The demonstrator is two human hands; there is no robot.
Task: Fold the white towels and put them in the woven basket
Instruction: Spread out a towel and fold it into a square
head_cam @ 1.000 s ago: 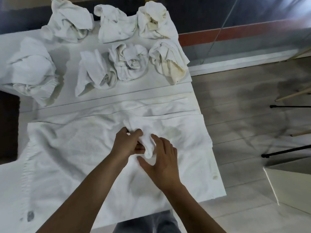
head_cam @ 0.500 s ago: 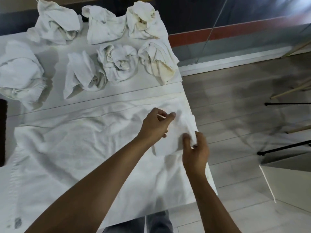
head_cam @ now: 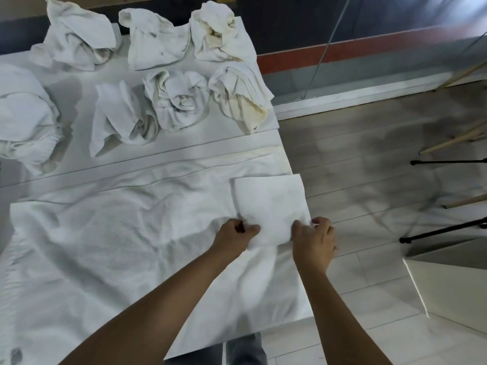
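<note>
Small white towel (head_cam: 271, 206) spread flat and squarish at the right edge of the white table (head_cam: 184, 151), lying on a large rumpled white cloth (head_cam: 105, 246) that covers the table's near half; its right side reaches the table edge. Left hand (head_cam: 234, 237) pinches the towel's near-left corner, fingers curled onto the fabric; right hand (head_cam: 313, 241) grips the near-right corner, thumb on top, fingers wrapped under the edge; both forearms reach in from the near side of the table.

Far half of the table: seven crumpled white towels; three in the back row (head_cam: 79, 40) (head_cam: 155, 40) (head_cam: 218, 35), three in front of them (head_cam: 121, 117) (head_cam: 176, 98) (head_cam: 239, 93), one bigger bundle (head_cam: 26, 114) at the table's left end; the two rightmost look yellow-stained.

Right of the table: pale wood-look floor (head_cam: 369, 154); black stand legs (head_cam: 448, 162); a white box corner (head_cam: 453, 280). Woven basket not visible.
</note>
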